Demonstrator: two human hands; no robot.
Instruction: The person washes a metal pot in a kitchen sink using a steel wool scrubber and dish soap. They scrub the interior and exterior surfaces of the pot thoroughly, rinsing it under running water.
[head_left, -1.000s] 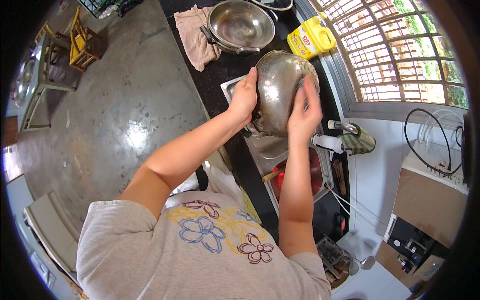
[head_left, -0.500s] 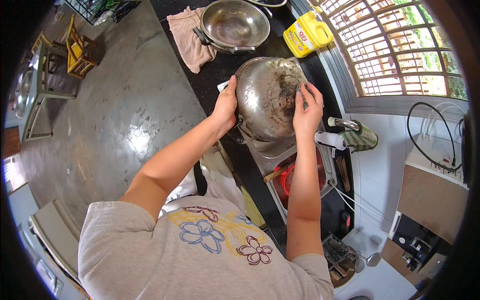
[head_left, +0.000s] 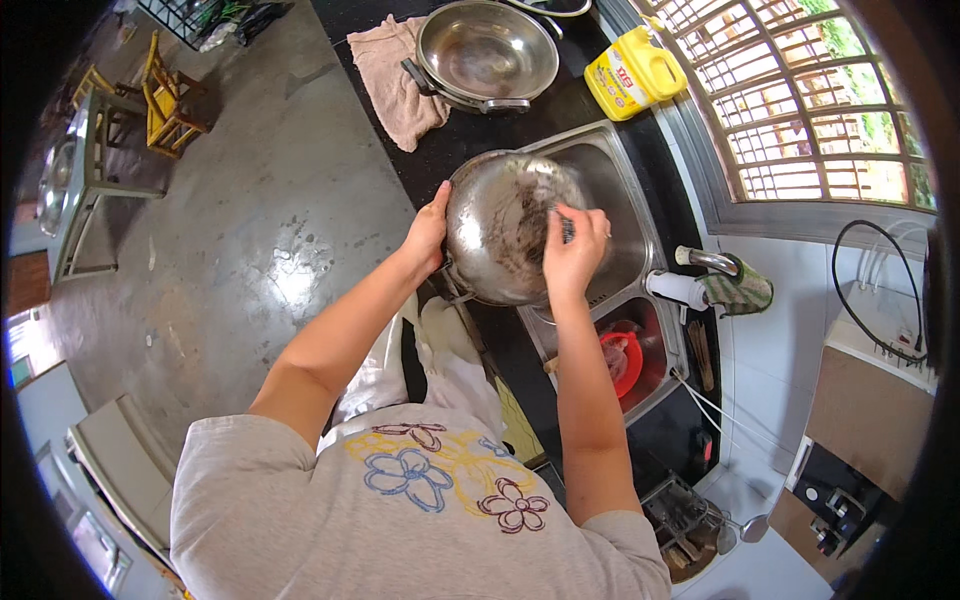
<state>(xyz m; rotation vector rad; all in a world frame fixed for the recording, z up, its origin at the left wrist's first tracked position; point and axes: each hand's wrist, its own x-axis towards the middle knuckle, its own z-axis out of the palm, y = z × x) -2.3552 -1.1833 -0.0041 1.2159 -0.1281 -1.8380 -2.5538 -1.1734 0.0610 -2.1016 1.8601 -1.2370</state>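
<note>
A round metal wok point(head_left: 490, 235), its underside turned up and smeared with dark burnt marks, is tilted over the near-left side of the sink's far basin. My left hand point(head_left: 430, 232) is closed on its left rim, thumb on the outer wall. Pinched in the fingers of my right hand point(head_left: 576, 245) is a dark grey steel wool scrubber point(head_left: 568, 230), mostly hidden by them. It is pressed against the blackened right part of the wok's underside.
The steel double sink point(head_left: 625, 215) holds a red basin point(head_left: 622, 362) in its near bowl. Beyond it stand a steel pot point(head_left: 487, 55), a pink cloth point(head_left: 395, 85) and a yellow jug point(head_left: 634, 72). A faucet point(head_left: 710, 262) with a green cloth point(head_left: 742, 290) is at the right.
The wok has moved left and toward me, uncovering more of the far sink bowl. My right hand with the scrubber has shifted left and lower across its underside.
</note>
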